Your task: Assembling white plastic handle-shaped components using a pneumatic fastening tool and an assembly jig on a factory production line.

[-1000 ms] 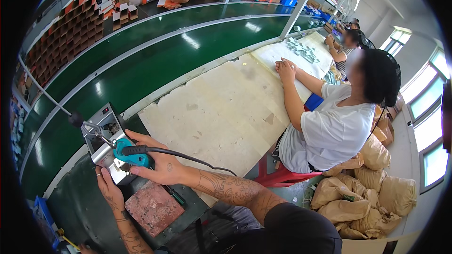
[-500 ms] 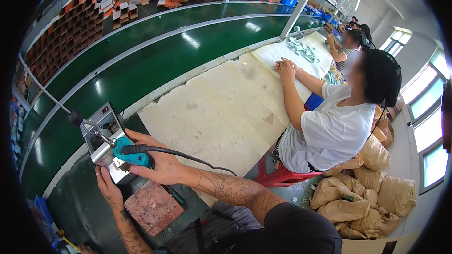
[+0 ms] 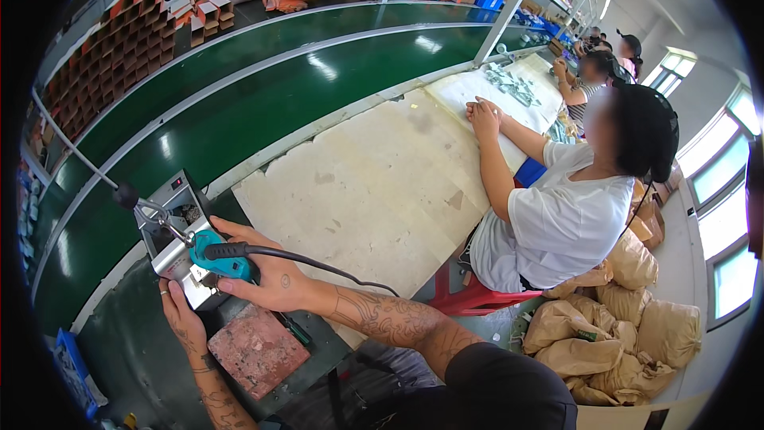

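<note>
My right hand (image 3: 274, 277) is closed round a teal electric screwdriver (image 3: 211, 253), whose black cable runs off to the right. The screwdriver's top is hooked to a metal ring on a rod with a black ball. Beneath it stands a black and silver box-shaped device (image 3: 169, 251) with a small red display; small pieces show in its upper opening. My left hand (image 3: 183, 320) is curled against the near side of the silver part, next to the screwdriver's lower end. Whatever its fingers hold is hidden. Close to my left wrist lies a worn reddish square block (image 3: 259, 352).
A dark pen-like tool (image 3: 294, 329) lies beside the block. Paper-covered bench (image 3: 350, 179) runs right to a seated co-worker (image 3: 549, 207) on a red stool. Beyond is a green conveyor (image 3: 263, 95). Brown sacks (image 3: 605, 334) fill the floor at right; a blue bin (image 3: 76, 374) stands at left.
My hands and the screwdriver stay almost in place. Across the conveyor, a person has lowered an orange and white box and now has a hand down at the bench.
</note>
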A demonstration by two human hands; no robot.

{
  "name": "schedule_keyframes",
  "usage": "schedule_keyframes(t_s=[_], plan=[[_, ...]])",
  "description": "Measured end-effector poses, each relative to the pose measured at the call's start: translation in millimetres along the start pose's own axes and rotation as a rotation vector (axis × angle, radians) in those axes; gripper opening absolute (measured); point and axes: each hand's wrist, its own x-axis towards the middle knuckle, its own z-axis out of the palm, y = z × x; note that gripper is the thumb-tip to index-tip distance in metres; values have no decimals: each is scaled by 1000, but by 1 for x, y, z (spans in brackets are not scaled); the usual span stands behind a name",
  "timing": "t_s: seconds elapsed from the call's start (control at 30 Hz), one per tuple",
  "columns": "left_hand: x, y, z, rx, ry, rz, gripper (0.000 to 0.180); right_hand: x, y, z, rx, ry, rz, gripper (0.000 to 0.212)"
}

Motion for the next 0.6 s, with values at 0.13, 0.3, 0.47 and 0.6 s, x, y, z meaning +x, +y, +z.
schedule_keyframes(t_s=[0.13, 0.3, 0.47, 0.6], plan=[[1, 2, -3, 1, 5, 1, 52, 3, -5, 1, 5, -1, 1, 51], [4, -4, -2, 0, 5, -4, 53, 4, -5, -1, -2, -12, 13, 52], [3, -5, -2, 10, 4, -8, 53, 2, -5, -1, 9, -8, 20, 53], [3, -7, -5, 32, 7, -4, 53, 3, -6, 0, -23, -15, 26, 55]])
